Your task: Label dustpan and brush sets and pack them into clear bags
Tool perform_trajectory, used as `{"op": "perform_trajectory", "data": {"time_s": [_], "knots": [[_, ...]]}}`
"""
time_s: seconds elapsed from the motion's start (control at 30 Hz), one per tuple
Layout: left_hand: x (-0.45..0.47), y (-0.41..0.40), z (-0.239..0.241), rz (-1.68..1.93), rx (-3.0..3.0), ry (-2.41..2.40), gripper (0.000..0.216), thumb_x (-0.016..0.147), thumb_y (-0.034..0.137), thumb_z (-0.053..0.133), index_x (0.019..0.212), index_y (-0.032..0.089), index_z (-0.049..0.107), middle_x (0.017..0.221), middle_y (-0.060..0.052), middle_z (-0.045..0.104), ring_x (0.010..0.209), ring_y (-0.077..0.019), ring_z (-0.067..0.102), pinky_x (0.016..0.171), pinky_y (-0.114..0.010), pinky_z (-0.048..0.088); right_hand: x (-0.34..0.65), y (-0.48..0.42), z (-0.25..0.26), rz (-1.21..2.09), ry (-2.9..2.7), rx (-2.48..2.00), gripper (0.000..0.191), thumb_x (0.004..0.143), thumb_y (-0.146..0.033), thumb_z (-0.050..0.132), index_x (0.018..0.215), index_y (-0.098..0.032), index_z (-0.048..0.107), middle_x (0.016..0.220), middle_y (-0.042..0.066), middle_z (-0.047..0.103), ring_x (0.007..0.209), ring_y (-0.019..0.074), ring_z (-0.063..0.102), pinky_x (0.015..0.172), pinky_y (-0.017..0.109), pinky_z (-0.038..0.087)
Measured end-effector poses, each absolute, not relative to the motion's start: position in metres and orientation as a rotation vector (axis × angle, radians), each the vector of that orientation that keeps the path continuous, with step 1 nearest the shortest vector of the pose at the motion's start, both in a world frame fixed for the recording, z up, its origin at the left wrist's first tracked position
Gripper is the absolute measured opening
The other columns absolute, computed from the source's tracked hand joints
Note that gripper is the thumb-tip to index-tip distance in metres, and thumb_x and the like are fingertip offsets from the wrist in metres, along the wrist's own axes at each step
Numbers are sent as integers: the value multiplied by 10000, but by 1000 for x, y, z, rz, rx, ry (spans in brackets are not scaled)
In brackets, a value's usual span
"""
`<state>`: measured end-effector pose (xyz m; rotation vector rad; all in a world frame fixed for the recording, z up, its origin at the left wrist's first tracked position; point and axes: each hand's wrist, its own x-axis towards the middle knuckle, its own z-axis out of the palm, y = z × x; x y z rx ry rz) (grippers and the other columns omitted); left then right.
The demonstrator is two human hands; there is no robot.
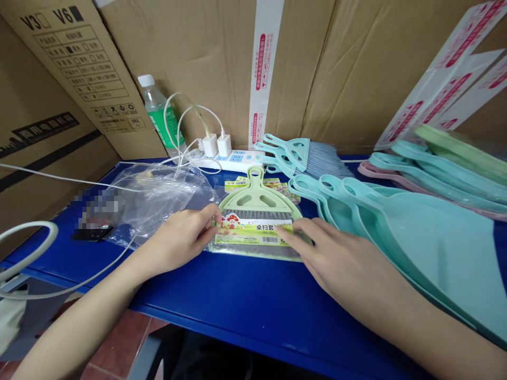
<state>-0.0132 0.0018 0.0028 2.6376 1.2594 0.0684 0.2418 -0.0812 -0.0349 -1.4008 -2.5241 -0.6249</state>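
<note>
A light green dustpan-and-brush set [257,203] lies on the blue table, its handle pointing away from me. The grey-bristled brush rests on the pan. Across the bristles runs a yellow and white label [245,230] with red mushroom pictures. Clear plastic seems to show along the set's near edge. My left hand [188,235] is closed at the left edge, fingertips by the label's end. My right hand [328,248] grips the right side, with the thumb over the label and another finger at the rim.
Turquoise dustpans [439,232] are stacked at right, with wrapped sets [447,163] behind. Turquoise brushes [297,153] lie near a power strip [237,158]. More labels [273,183] are behind the green set. Clear plastic bags [158,195], cables and a bottle [162,116] are at left. Cardboard boxes [206,58] wall the back.
</note>
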Motion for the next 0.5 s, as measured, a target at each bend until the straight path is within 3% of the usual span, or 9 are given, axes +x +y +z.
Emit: {"op": "perform_trajectory", "data": {"time_s": [0.13,0.3,0.4,0.5], "knots": [[-12,1,-2,70,2717,1271,116,899,168,464,980,210,537,599,61,537,486,-136,504,496,-246,338,239,-81,-34,-651,-2563,-1355,689,716,72,459,1256,-309,656,944,59,687,736,187,594,515,254,416],[-8,-4,-6,213,3081,825,368,905,32,403,1118,235,625,957,-38,617,834,-175,606,674,-269,486,238,-81,-37,-693,-2555,-1332,606,742,41,522,1221,-293,684,945,79,681,750,197,590,502,245,418],[-3,-7,-9,104,3240,539,448,948,57,400,1305,262,577,993,-57,616,928,-211,584,772,-322,518,239,-81,-39,-701,-2557,-1338,545,778,9,541,1221,-276,681,952,84,679,766,200,583,505,241,422],[1,-9,-12,44,3278,552,476,960,76,392,1392,231,519,987,-71,619,947,-229,586,832,-367,528,239,-80,-39,-673,-2566,-1351,520,813,-2,509,1221,-278,675,971,85,681,771,202,583,501,242,422]]}}
